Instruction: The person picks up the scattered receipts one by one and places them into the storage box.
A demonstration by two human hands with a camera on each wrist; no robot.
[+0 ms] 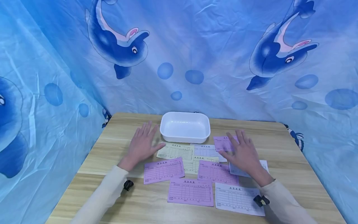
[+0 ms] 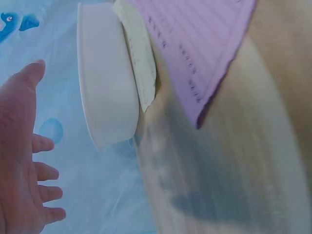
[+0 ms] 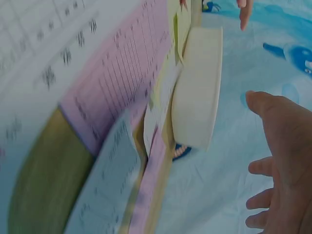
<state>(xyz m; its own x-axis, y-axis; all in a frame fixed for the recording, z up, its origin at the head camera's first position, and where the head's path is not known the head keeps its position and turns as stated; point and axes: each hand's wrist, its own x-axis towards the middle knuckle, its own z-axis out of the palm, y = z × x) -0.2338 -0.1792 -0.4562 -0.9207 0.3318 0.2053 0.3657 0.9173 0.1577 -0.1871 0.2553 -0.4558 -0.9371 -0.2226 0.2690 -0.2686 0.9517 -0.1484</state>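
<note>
Both hands hover with fingers spread and nothing held. My left hand point(image 1: 142, 143) is to the left of a white plastic basin point(image 1: 185, 140), its thumb over the edge of a yellow form slip point(image 1: 176, 151). Over the right-hand slips is my right hand point(image 1: 244, 154), overlapping a small pink slip point(image 1: 221, 143) and a white slip point(image 1: 264, 166) in the head view. Nearer the front lie pink slips point(image 1: 190, 193) and a white slip point(image 1: 237, 200), printed with tables. In the left wrist view, the hand's shadow falls on the tabletop below a pink slip point(image 2: 200, 58).
The slips spread loosely over the wood-grain table point(image 1: 134, 205), several overlapping. A blue curtain point(image 1: 218, 99) printed with dolphins hangs behind the table and along its sides. Dark straps point(image 1: 128, 185) show at both wrists.
</note>
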